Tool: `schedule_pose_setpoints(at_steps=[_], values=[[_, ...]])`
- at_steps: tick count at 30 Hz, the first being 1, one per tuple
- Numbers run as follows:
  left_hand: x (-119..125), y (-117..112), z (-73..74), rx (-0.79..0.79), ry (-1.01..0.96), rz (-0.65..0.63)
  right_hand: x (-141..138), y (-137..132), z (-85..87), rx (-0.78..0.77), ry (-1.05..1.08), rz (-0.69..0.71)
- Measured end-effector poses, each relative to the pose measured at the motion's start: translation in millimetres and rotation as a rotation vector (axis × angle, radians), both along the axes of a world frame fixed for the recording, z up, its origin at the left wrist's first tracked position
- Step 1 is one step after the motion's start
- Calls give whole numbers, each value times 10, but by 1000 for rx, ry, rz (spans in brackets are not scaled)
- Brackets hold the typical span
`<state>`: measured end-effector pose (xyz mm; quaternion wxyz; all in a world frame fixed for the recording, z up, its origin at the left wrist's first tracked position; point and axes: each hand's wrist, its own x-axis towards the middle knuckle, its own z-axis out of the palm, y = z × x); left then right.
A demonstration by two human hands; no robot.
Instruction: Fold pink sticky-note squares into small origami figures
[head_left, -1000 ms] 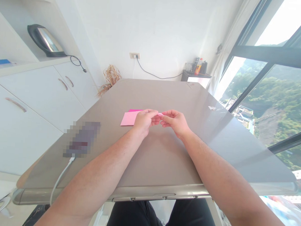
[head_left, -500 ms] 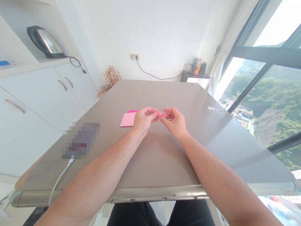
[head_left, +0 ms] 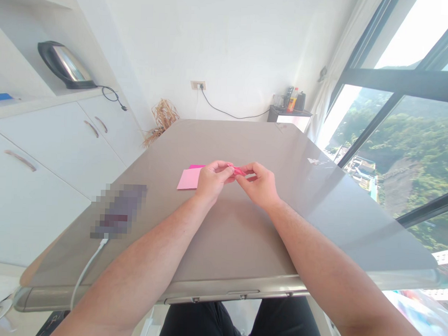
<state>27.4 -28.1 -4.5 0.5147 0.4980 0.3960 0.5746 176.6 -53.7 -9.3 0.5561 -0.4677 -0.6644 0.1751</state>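
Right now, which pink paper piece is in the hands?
The small folded bright-pink paper, held by left hand and right hand; the flat pale-pink sheet and magenta sheet behind it lie on the taupe table.

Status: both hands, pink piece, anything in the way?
Left hand, right hand: both pinching pink piece. Piece partly hidden by fingers. Left hand partly covers pink paper.

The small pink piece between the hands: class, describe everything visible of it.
The small pink piece is deep pink and thin, like folded paper. It lies roughly crosswise, pinched between the left hand and right hand, which partly cover it, to the right of the light pink sheet on the table. Its exact shape is too small to make out.
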Motion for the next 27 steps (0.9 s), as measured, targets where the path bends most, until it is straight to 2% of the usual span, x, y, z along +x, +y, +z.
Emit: schedule_pose_setpoints(at_steps=[4,9,17,27], values=[[5,13,-22,31,65,23,19,24,-23,116,-67,-26],[9,10,-34,53,81,-1,35,55,-54,71,-102,-92],[4,26,-65,90,111,-11,31,52,-48,-41,-100,-77],[9,20,-53,92,82,-27,30,41,-37,-38,-122,-62]])
